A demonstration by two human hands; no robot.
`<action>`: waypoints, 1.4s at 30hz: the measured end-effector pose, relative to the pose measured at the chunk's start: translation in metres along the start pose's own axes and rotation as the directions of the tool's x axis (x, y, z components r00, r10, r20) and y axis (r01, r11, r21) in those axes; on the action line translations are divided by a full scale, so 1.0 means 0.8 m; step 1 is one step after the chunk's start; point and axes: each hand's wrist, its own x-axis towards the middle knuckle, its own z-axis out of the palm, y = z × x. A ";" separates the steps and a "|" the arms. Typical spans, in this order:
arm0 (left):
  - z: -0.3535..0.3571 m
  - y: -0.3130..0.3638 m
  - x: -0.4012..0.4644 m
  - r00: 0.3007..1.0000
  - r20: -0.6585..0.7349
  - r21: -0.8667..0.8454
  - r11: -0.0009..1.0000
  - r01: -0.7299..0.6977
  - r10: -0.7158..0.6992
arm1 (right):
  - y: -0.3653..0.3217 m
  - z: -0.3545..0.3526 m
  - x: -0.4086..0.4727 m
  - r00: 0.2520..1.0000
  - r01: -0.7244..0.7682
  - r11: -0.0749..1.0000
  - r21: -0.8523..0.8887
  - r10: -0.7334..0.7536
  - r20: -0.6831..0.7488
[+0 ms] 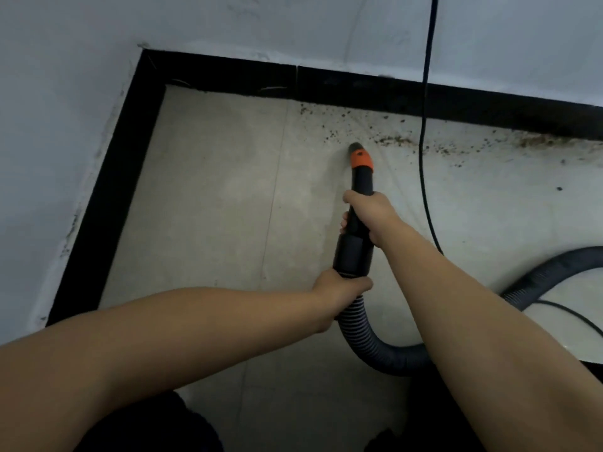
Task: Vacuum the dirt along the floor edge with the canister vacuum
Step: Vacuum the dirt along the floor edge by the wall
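hands: 2 gripping | left hand (339, 290): hose (365, 340); right hand (368, 216): nozzle (360, 164)

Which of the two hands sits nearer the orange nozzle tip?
The right hand, gripping the black wand just below the orange nozzle tip; the left hand holds farther back, where the ribbed hose begins.

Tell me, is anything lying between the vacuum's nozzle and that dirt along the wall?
Only a thin black cord: it hangs down the wall and crosses the dirt just right of the nozzle. The thickest dirt lies beyond it.
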 end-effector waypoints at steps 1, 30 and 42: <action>-0.003 -0.006 -0.002 0.999 -0.038 -0.029 1.000 0.012 -0.013 | 0.001 0.013 -0.002 0.999 0.013 0.999 -0.029 -0.012 0.049; 0.077 0.053 0.016 0.997 0.041 0.034 0.998 -0.061 0.060 | -0.028 -0.095 0.044 0.999 -0.026 0.997 0.075 0.029 -0.034; 0.011 0.049 0.008 0.995 -0.097 -0.097 0.994 -0.043 0.033 | -0.050 0.004 0.037 0.986 -0.009 0.999 -0.032 0.015 0.163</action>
